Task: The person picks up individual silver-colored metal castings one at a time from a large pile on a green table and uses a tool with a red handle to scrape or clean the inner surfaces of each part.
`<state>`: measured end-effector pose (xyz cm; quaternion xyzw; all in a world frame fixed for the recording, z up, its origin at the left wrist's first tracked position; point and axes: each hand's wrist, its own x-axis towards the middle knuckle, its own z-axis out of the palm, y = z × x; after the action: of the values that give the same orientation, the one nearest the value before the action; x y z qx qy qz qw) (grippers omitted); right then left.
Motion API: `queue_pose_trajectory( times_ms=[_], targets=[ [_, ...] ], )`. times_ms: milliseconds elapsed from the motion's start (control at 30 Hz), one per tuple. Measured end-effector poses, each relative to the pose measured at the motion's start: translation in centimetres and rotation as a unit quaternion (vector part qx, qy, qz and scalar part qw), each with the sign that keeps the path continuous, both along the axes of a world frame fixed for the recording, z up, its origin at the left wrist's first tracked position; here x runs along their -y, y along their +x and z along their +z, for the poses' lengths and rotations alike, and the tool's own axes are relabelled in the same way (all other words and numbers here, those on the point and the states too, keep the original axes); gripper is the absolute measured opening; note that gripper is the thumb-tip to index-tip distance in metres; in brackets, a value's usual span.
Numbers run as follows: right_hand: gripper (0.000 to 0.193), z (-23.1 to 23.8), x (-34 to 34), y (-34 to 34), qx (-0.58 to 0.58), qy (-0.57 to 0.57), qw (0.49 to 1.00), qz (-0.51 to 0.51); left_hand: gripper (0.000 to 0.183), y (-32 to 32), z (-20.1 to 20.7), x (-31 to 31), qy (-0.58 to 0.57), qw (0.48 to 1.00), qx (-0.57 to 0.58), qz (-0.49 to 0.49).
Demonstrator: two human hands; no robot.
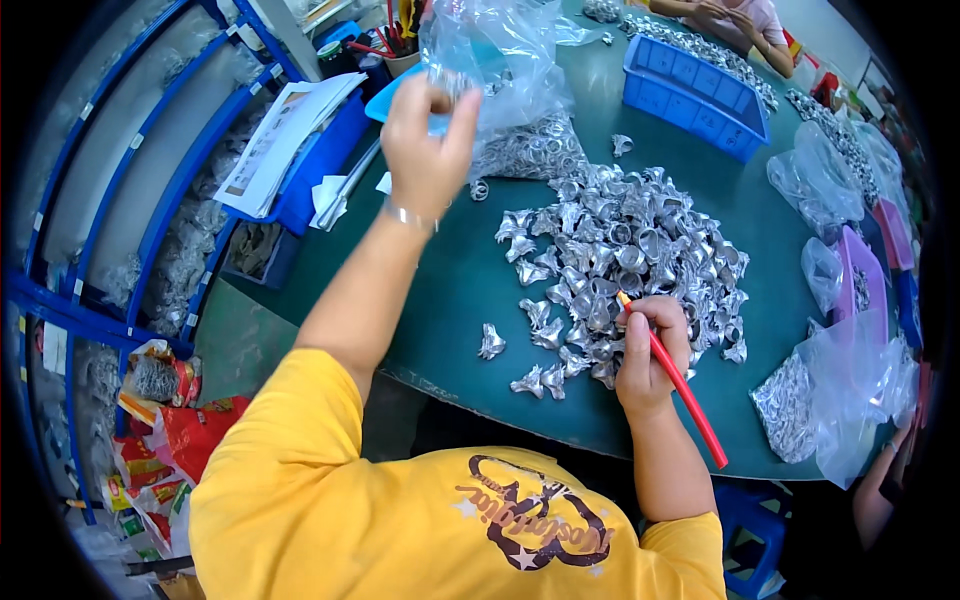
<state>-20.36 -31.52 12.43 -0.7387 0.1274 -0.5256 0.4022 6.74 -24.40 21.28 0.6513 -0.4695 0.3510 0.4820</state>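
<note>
My left hand (428, 145) is raised over a light-blue tray (383, 98), beside a clear plastic bag (510, 60). Its fingers curl toward the thumb and the fingertips are blurred. Something silvery shows between them, but I cannot tell if it is held or lies behind. My right hand (655, 352) grips a slim red pencil (690, 410), its pale tip pointing up and away from me, at the near edge of a heap of small silvery metal castings (640, 235). These have ring-like openings and flared ends. A loose casting (491, 341) sits apart at the heap's left.
A blue bin (693, 95) stands at the back of the green table (430, 310). Bags of metal parts (785, 405) and a purple tray (862, 270) line the right side. Blue shelving (130, 140) rises on the left. Another person's hands (725, 18) show at the far edge.
</note>
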Motion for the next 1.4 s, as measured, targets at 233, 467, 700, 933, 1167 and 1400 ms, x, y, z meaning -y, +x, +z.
queue_pose_trajectory(
  times_ms=[233,467,700,933,1167,1400],
  targets=[
    [0.004,-0.2,0.0,0.4,-0.023,0.008,1.0,0.004,0.034,8.9,-1.9,1.7,0.14,0.956,-0.206,-0.154],
    [0.005,0.1,-0.1,0.0,-0.016,0.022,1.0,0.012,0.022,-1.7,-3.5,-1.8,0.453,0.876,-0.073,-0.147],
    [0.003,0.1,-0.1,0.3,-0.026,0.021,0.999,0.02,0.013,-5.5,-7.7,-2.9,0.359,0.885,-0.188,-0.229],
    [0.009,-0.1,-0.6,0.3,0.02,0.05,0.998,0.028,0.036,-12.2,-8.2,-2.2,0.117,0.696,-0.542,-0.456],
    [0.006,-0.3,0.2,0.5,0.02,-0.031,0.998,0.049,0.037,-11.9,-8.7,-2.8,0.261,0.728,-0.494,-0.397],
    [0.005,-0.2,0.4,0.3,-0.013,-0.068,0.996,0.051,0.036,-12.0,-8.0,-3.1,0.282,0.775,-0.423,-0.375]
  ],
)
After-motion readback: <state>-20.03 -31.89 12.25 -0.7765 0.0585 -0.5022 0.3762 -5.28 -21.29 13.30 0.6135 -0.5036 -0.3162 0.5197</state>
